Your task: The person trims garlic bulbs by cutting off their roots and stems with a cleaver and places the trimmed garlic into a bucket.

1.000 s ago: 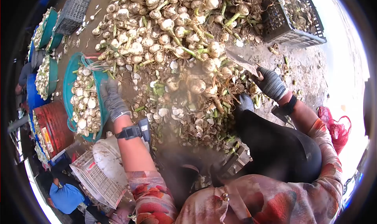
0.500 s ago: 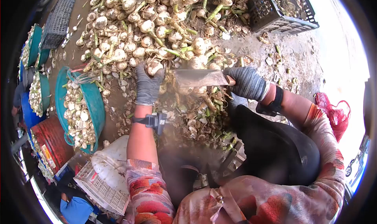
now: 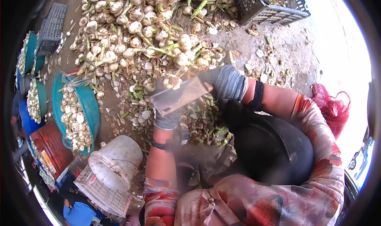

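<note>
My left hand (image 3: 168, 121), in a grey knitted glove, is closed around a garlic bulb (image 3: 171, 82) whose cut or root face is turned up. A cleaver (image 3: 181, 96) lies across in front of that hand and hides most of its fingers. My right hand (image 3: 227, 82), gloved the same way, grips the cleaver's wooden handle. The broad blade slants down to the left, close below the bulb; whether it touches the bulb I cannot tell. Beyond both hands spreads a large heap of garlic (image 3: 135, 27) with stalks and roots.
Cut stalks and peelings (image 3: 202, 125) cover the ground below my hands. Left stand a green tub (image 3: 89, 103) of trimmed garlic, a red tub (image 3: 49, 144) and a white bucket (image 3: 127, 152). A black crate (image 3: 266, 14) is at upper right, a red mesh bag (image 3: 331, 113) right. Another person (image 3: 78, 214) is lower left.
The left hand has moved down and right from the heap with a bulb, beneath the blade. My right hand has shifted left, and the cleaver has tilted from level to slanting. The view has shifted slightly.
</note>
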{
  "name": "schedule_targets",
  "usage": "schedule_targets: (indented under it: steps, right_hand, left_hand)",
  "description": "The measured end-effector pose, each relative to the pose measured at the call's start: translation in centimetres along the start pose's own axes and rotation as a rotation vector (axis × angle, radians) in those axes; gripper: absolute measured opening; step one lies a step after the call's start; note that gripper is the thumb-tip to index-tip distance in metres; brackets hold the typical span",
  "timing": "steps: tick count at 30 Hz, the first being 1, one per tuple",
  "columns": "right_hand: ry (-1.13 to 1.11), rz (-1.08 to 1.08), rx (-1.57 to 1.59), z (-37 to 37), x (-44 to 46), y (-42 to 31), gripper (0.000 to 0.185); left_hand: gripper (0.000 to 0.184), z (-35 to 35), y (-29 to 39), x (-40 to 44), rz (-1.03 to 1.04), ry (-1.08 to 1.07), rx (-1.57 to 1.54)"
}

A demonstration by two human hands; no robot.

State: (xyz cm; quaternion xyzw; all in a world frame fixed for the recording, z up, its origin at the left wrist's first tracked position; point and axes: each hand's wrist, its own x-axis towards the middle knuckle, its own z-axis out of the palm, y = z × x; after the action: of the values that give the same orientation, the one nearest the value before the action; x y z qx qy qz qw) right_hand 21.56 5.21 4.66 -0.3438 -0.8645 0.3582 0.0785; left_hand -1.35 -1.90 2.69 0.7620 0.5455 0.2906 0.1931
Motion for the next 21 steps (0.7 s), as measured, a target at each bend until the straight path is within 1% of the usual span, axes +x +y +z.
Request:
schedule_targets:
  steps: [1, 4, 5, 6, 7, 8, 9, 10, 11, 12, 14, 15, 16, 17, 18, 20, 21]
  right_hand:
    - [0.002, 0.011, -0.032, 0.1, -0.1, 0.3, 0.023]
    - [0.022, 0.016, -0.046, 1.0, -0.2, 3.7, 0.023]
    - [-0.002, 0.278, -0.075, 0.6, 0.1, 5.7, 0.024]
    - [-0.02, 0.54, -0.106, 0.0, -0.1, 7.0, 0.025]
    - [0.146, 0.432, -0.025, -1.0, -1.1, 6.9, 0.027]
    - [0.179, 0.407, 0.209, -1.1, -1.2, 6.5, 0.028]
    - [0.166, 0.364, 0.447, -0.7, -1.3, 5.1, 0.033]
    - [0.161, 0.306, 0.669, -0.6, -0.4, 3.7, 0.039]
    - [-0.012, 0.422, 0.709, -3.3, 0.4, 0.2, 0.044]
    - [-0.142, 0.455, 0.953, -2.5, 1.0, 0.0, 0.045]
    - [-0.04, 0.249, 0.774, -2.2, 1.6, -1.0, 0.043]
    - [0.029, 0.087, 0.694, -1.7, 2.0, -0.6, 0.042]
    - [0.096, -0.074, 0.614, -0.8, 2.4, -0.1, 0.041]
    - [0.112, -0.118, 0.671, 0.0, 2.5, 0.4, 0.045]
    - [0.103, -0.119, 0.679, 0.3, 2.3, 0.3, 0.045]
    - [-0.035, 0.005, 0.546, 0.3, 1.9, -0.2, 0.051]
    - [-0.043, -0.008, 0.533, -0.3, 1.7, -0.5, 0.057]
  left_hand:
    - [0.061, 0.5, 0.6, 0.0, -0.144, 0.046, -0.215]
    - [0.047, 0.6, 2.2, 0.2, -0.316, 0.094, -0.49]
    - [0.049, -0.9, 4.4, 0.7, -0.425, 0.092, -0.53]
    - [0.052, -1.7, 5.5, 1.5, -0.474, 0.09, -0.525]
    - [0.055, -2.5, 6.7, 2.2, -0.523, 0.088, -0.521]
    - [0.055, -3.0, 7.1, 2.9, -0.536, 0.108, -0.517]
    - [0.057, -3.3, 7.6, 3.8, -0.632, -0.005, -0.535]
    - [0.061, -2.4, 7.1, 4.0, -0.49, -0.019, -0.369]
    - [0.065, -1.6, 6.6, 4.2, -0.35, -0.011, -0.183]
    - [0.069, -1.0, 6.3, 4.7, -0.221, 0.02, -0.001]
    - [0.069, -1.1, 7.0, 4.6, -0.205, 0.16, -0.003]
    - [0.07, -1.3, 7.1, 4.9, -0.198, 0.215, 0.001]
    - [0.066, -1.5, 7.1, 4.8, -0.461, 0.197, -0.664]
    - [0.065, -1.5, 6.8, 4.5, -0.573, 0.163, -1.009]
    - [0.063, -1.4, 6.5, 4.2, -0.718, 0.164, -1.336]
    - [0.026, 0.4, 4.5, 3.1, -0.889, 0.151, -1.663]
    - [0.023, 1.4, 3.6, 2.4, -0.614, 0.118, -1.287]
